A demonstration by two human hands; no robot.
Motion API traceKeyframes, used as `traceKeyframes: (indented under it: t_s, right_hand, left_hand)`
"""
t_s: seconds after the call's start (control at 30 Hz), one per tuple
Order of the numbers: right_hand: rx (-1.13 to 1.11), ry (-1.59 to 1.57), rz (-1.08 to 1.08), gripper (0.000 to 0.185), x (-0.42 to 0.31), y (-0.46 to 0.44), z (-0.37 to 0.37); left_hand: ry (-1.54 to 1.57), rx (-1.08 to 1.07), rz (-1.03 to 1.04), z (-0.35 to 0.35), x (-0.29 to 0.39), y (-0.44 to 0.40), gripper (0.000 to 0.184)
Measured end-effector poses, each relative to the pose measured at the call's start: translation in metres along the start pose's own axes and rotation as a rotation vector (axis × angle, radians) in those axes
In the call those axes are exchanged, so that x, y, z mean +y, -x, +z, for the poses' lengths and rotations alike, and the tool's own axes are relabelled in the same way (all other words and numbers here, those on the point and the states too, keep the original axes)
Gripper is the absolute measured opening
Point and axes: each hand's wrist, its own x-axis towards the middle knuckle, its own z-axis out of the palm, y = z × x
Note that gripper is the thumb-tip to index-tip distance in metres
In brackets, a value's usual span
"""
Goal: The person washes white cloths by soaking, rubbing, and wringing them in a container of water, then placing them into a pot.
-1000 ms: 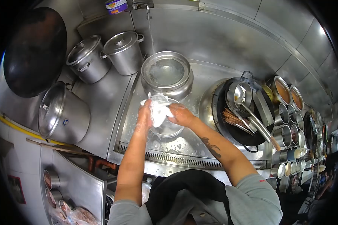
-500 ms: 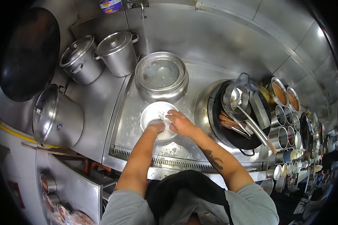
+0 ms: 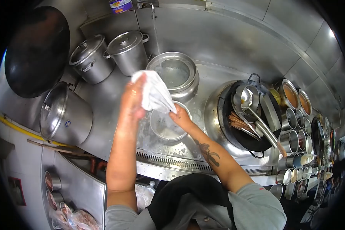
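White cloth (image 3: 156, 94) hangs btwn a person's two bare hands, held up over a steel counter (image 3: 211, 74), approx. above the bowl (image 3: 160, 125) & in front of the pot (image 3: 189, 92). L hand (image 3: 133, 95), the higher of the two, grips the cloth's upper L side; blur hides detail, so can't tell if its fingers are spread or together. R hand (image 3: 181, 115) pinches the cloth's lower corner btwn thumb & fingers, nr. the bowl's rim. Bowl stands on the wet counter, just beside the pot, which holds water, w/ a tap (image 3: 153, 10) & a purple can (image 3: 120, 5) at the top of the view. On the R, a black wok (image 3: 243, 140) bears a ladle (image 3: 246, 95) & a brush (image 3: 238, 120). On the L, 3 lidded stockpots (image 3: 80, 119) stand nr. a big dark disc (image 3: 38, 51).
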Motion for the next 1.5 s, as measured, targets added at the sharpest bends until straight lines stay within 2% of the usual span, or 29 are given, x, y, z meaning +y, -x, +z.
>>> traceKeyframes:
  t_s: [0.07, 0.13, 0.2, 0.23, 0.27, 0.3, 0.33, 0.37, 0.4, 0.47, 0.5, 0.53, 0.6, 0.67, 0.7, 0.8, 0.87, 0.9, 1.0, 1.03, 1.1, 1.17, 1.23, 1.3, 1.4, 1.47, 1.5]
  right_hand:
    - [-0.044, -0.103, -0.007, 0.030, 0.009, -0.008, -0.012]
    - [0.051, -0.462, 0.103, 0.025, 0.011, -0.014, -0.026]
    - [0.178, -0.699, 0.230, 0.026, 0.023, -0.028, -0.051]
    - [0.191, -0.928, 0.297, 0.026, 0.001, -0.030, -0.055]
    - [0.206, -1.158, 0.368, 0.025, -0.043, -0.028, -0.060]
    - [0.219, -1.386, 0.445, 0.025, -0.067, -0.027, -0.058]
    - [0.293, -1.254, 0.439, 0.026, -0.064, -0.029, -0.045]
    - [0.363, -1.120, 0.431, 0.027, -0.062, -0.033, -0.026]
    - [0.392, -0.900, 0.419, 0.023, -0.089, -0.032, -0.006]
    - [0.189, -0.469, 0.011, 0.018, -0.091, -0.018, 0.018]
    - [0.113, -0.240, -0.172, 0.017, -0.088, -0.015, 0.024]
    - [0.144, 0.022, -0.360, 0.019, -0.075, -0.017, 0.028]
    - [0.048, 0.076, -0.374, 0.026, -0.055, -0.015, 0.014]
    - [0.053, 0.329, -0.275, 0.030, -0.014, -0.012, -0.002]
    - [0.054, 0.457, -0.228, 0.032, -0.013, -0.012, -0.008]
    - [0.108, 0.462, -0.456, 0.041, -0.019, -0.006, -0.013]
    - [-0.001, 0.217, -0.418, 0.046, -0.046, -0.001, 0.002]
    - [-0.011, 0.165, -0.370, 0.046, -0.047, 0.001, 0.005]
    - [0.050, 0.146, -0.188, 0.043, -0.012, -0.003, 0.017]
    - [0.098, 0.208, -0.268, 0.035, 0.019, -0.009, 0.010]
    - [0.051, 0.147, 0.047, 0.032, 0.021, -0.005, -0.025]
    - [0.092, -0.004, -0.017, 0.028, 0.060, -0.011, -0.052]
    - [0.119, -0.475, 0.067, 0.029, 0.028, -0.015, -0.066]
    - [0.215, -0.851, 0.132, 0.029, 0.006, -0.017, -0.074]
    - [0.266, -0.803, 0.264, 0.033, 0.028, -0.020, -0.061]
    - [0.079, -0.563, 0.247, 0.037, -0.008, -0.015, -0.050]
    - [-0.011, -0.443, 0.234, 0.039, -0.028, -0.014, -0.047]
  left_hand:
    - [0.065, 0.044, 0.070, -0.009, 0.023, 0.011, 0.034]
    - [0.074, 0.135, 0.163, -0.030, 0.024, 0.015, 0.038]
    - [0.144, 0.097, 0.145, -0.053, 0.002, 0.018, 0.044]
    - [0.180, 0.078, 0.140, -0.066, -0.014, 0.020, 0.047]
    - [0.142, -0.001, 0.050, -0.073, -0.039, 0.021, 0.063]
    - [0.198, -0.093, -0.071, -0.091, -0.074, 0.012, 0.069]
    - [0.269, -0.182, -0.179, -0.097, -0.107, 0.008, 0.071]
    - [0.377, -0.126, -0.300, -0.082, -0.127, 0.007, 0.063]
    - [0.364, -0.007, -0.322, -0.065, -0.144, 0.004, 0.057]
    - [0.275, 0.026, -0.252, -0.085, -0.195, -0.032, 0.045]
    - [0.345, -0.122, -0.156, -0.087, -0.194, -0.029, 0.038]
    - [0.413, -0.265, -0.056, -0.094, -0.191, -0.025, 0.031]
    - [0.127, 0.033, -0.050, -0.085, -0.163, -0.011, 0.029]
    - [0.360, 0.236, -0.405, -0.072, -0.130, -0.021, 0.028]
    - [0.367, 0.231, -0.378, -0.075, -0.126, -0.026, 0.028]
    - [0.416, 0.211, -0.290, -0.077, -0.119, -0.029, 0.026]
    - [0.482, 0.177, -0.226, -0.051, -0.112, -0.021, 0.024]
    - [0.430, 0.220, -0.251, -0.041, -0.109, -0.016, 0.025]
    - [0.578, 0.219, -0.138, -0.011, -0.083, -0.010, 0.026]
    - [0.614, 0.086, -0.101, -0.012, -0.069, -0.008, 0.028]
    - [0.647, 0.067, -0.064, 0.001, -0.021, 0.014, 0.032]
    - [0.648, 0.059, 0.001, -0.013, -0.005, 0.020, 0.035]
    - [0.624, 0.028, 0.052, -0.033, -0.011, 0.021, 0.037]
    - [0.598, 0.067, -0.004, -0.052, -0.044, 0.013, 0.039]
    - [0.543, 0.064, -0.069, -0.073, -0.098, 0.005, 0.042]
    - [0.594, 0.094, -0.269, -0.066, -0.120, 0.004, 0.039]
    - [0.543, 0.115, -0.261, -0.066, -0.124, 0.002, 0.038]
